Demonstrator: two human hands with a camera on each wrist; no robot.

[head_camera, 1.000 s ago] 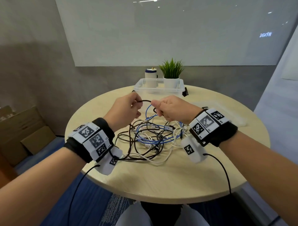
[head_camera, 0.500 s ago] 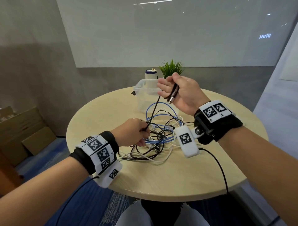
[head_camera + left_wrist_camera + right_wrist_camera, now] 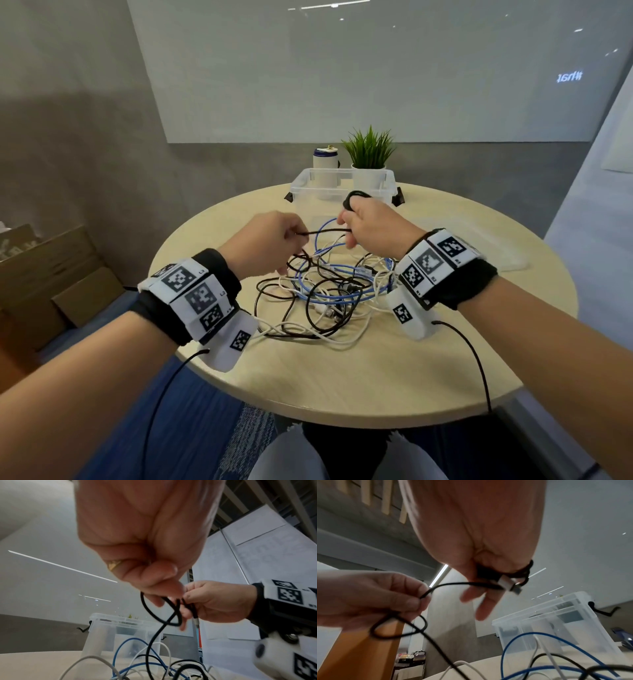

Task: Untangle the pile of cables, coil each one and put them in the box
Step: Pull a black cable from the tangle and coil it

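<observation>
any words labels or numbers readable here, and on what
"L2": beside a square code on the left wristband.
Glowing mirrored characters on the wall panel: not readable.
Small print on the other left wristband tags and on the right wristband: too small to read.
Faint large lettering on the white board: too washed out.

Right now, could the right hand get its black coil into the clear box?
Probably yes: the right hand holding the black cable is just before the open clear box; only the cable's tangled tail could hinder it.

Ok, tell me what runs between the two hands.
A short taut stretch of black cable spans the gap from left hand to right hand; nothing else. Head view shows it.
</observation>
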